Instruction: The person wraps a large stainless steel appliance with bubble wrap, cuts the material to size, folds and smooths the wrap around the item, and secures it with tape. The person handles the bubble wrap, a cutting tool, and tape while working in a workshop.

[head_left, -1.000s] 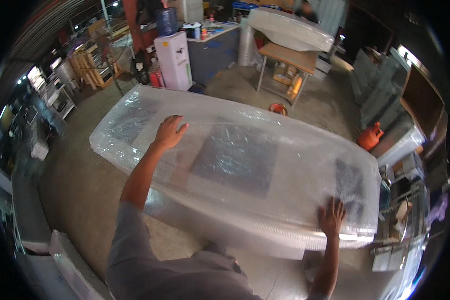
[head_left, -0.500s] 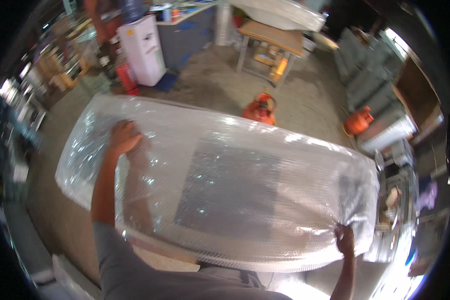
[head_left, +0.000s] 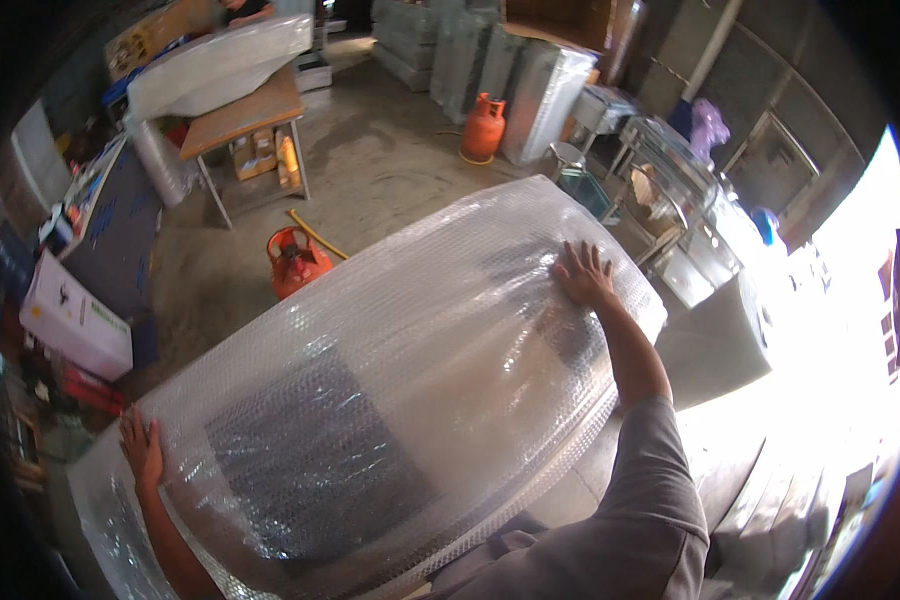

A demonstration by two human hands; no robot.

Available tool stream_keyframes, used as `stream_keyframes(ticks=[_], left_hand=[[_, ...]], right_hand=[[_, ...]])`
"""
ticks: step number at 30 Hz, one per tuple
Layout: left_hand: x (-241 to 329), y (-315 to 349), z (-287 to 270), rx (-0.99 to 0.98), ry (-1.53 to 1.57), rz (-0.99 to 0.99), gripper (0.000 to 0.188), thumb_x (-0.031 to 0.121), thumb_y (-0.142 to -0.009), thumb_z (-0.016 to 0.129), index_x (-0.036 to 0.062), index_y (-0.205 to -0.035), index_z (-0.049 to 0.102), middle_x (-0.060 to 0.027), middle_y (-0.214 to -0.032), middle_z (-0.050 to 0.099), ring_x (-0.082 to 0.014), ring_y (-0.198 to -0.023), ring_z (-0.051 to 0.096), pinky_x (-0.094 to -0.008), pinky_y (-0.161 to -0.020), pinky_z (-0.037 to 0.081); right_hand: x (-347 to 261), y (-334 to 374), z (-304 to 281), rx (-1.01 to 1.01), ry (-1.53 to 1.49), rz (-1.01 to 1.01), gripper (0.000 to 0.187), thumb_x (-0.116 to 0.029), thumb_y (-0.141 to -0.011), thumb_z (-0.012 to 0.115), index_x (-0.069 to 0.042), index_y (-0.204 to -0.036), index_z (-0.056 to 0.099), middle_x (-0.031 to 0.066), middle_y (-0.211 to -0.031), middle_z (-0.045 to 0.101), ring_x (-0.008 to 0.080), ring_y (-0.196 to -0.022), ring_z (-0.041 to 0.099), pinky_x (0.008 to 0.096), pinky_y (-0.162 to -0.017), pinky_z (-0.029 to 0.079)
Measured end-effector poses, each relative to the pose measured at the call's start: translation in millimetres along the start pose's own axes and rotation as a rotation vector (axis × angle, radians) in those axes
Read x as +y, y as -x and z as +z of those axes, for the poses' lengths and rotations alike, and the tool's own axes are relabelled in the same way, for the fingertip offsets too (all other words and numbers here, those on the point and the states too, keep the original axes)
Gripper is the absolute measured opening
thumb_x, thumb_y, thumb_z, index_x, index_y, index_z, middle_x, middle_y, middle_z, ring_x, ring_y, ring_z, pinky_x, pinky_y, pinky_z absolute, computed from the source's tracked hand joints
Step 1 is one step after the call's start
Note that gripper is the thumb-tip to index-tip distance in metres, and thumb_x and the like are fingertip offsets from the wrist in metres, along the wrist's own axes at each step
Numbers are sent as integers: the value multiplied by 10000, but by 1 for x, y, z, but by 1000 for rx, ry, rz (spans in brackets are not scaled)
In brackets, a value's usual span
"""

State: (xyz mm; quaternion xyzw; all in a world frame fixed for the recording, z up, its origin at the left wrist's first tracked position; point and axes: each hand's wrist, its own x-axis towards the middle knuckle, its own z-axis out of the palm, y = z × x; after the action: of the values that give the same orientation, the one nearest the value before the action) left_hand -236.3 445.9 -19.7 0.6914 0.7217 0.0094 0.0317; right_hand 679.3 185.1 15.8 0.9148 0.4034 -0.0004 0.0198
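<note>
A long, flat-topped piece covered in clear bubble wrap (head_left: 410,370) stretches across in front of me. A dark rectangular panel (head_left: 305,450) shows through the plastic on its left half, and a smaller dark patch lies under the wrap at its right end. My left hand (head_left: 142,447) rests on the wrap near the far left edge, fingers stretched out. Toward the right end, my right hand (head_left: 583,275) lies flat on the wrap with its fingers spread. What the wrapped piece stands on is hidden.
Beyond the far edge stands an orange gas cylinder (head_left: 295,262) with a yellow hose (head_left: 318,235). Another orange cylinder (head_left: 483,130) is farther back. A wooden-topped table (head_left: 245,112) carries a wrapped object (head_left: 220,75). Metal racks (head_left: 660,190) stand at right; a person (head_left: 245,12) is at the back.
My view has swung to the right. My right hand has let go of the bunched wrap near the front edge and now lies flat farther away. My left hand stays flat on the wrap.
</note>
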Motion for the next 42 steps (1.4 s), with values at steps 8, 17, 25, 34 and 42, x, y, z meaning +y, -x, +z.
stream_keyframes(ticks=[8, 17, 25, 34, 42], left_hand=[[27, 3, -7, -19, -191, -344, 836, 734, -974, 326, 211, -1616, 215, -223, -1651, 205, -440, -1508, 217, -678, -1165, 197], [268, 158, 31, 22, 184, 336, 754, 570, -1039, 381, 39, -1570, 314, -274, -1618, 253, -385, -1525, 211, -521, -1233, 165], [416, 265, -54, -126, -106, -48, 792, 594, -1039, 373, 34, -1586, 258, -228, -1636, 251, -391, -1524, 202, -502, -1240, 156], [575, 407, 26, 147, 89, 368, 835, 685, -978, 408, 138, -1596, 284, -241, -1645, 200, -389, -1545, 127, -586, -1225, 121], [568, 406, 14, -10, 171, 315, 849, 741, -978, 288, 200, -1626, 196, -186, -1686, 80, -357, -1563, 27, -542, -1251, 50]], right_hand=[[124, -26, -2, -156, -181, 183, 833, -781, -951, 288, -305, -1625, 178, 145, -1690, 125, 372, -1557, 101, 635, -1214, 122], [179, 26, 7, -29, -187, -159, 820, -734, -967, 339, -221, -1605, 280, 229, -1656, 190, 445, -1538, 114, 597, -1225, 125], [335, 23, 1, -82, -353, 76, 634, -542, -974, 564, -67, -1394, 552, 232, -1322, 618, 399, -1249, 567, 517, -1048, 429], [261, 43, 1, 154, -262, -826, 664, -474, -996, 555, -123, -1540, 409, 245, -1583, 358, 442, -1455, 333, 514, -1189, 293], [252, 36, -15, 244, -470, -696, 614, -446, -1041, 477, -96, -1540, 399, 281, -1542, 395, 434, -1429, 386, 530, -1143, 353]])
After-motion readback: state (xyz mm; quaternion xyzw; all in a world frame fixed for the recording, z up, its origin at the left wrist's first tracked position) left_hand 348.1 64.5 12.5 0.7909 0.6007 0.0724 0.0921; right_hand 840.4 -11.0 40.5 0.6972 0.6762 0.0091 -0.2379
